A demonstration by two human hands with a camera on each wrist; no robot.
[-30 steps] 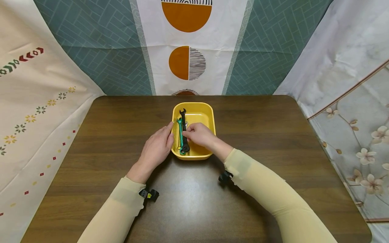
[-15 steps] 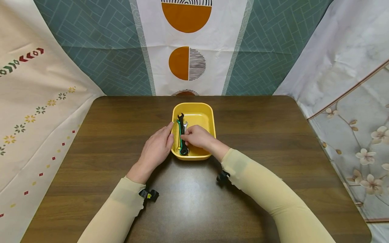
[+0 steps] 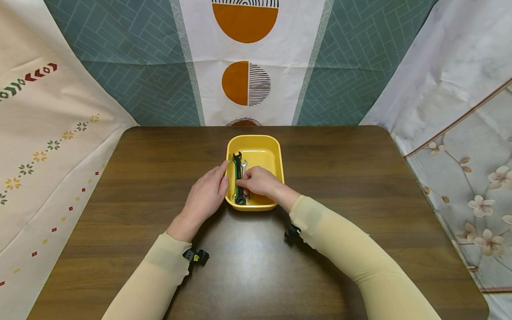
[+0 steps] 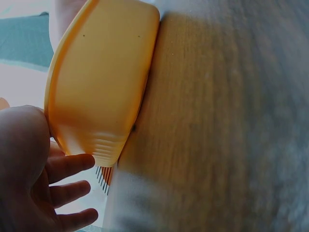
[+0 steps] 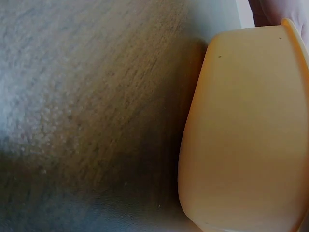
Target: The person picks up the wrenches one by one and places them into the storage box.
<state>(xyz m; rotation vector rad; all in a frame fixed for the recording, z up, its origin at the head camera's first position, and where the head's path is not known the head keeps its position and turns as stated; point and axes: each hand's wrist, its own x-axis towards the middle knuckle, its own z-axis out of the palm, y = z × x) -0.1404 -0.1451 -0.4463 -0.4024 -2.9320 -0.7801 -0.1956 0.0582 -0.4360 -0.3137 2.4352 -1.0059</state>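
Wrenches (image 3: 238, 183) half-hidden under right hand (image 3: 260, 181)

Your head camera looks forward and down from above, taking in the whole desk (image 3: 360, 178) with the yellow tub (image 3: 276, 151) at centre and the hung cloths behind. Your left wrist camera sits low and very close to the tub's outer wall (image 4: 101, 87), tilted sideways along the desk. Your right wrist camera is equally close to the tub's other side (image 5: 241, 135). All three share tub and desk.
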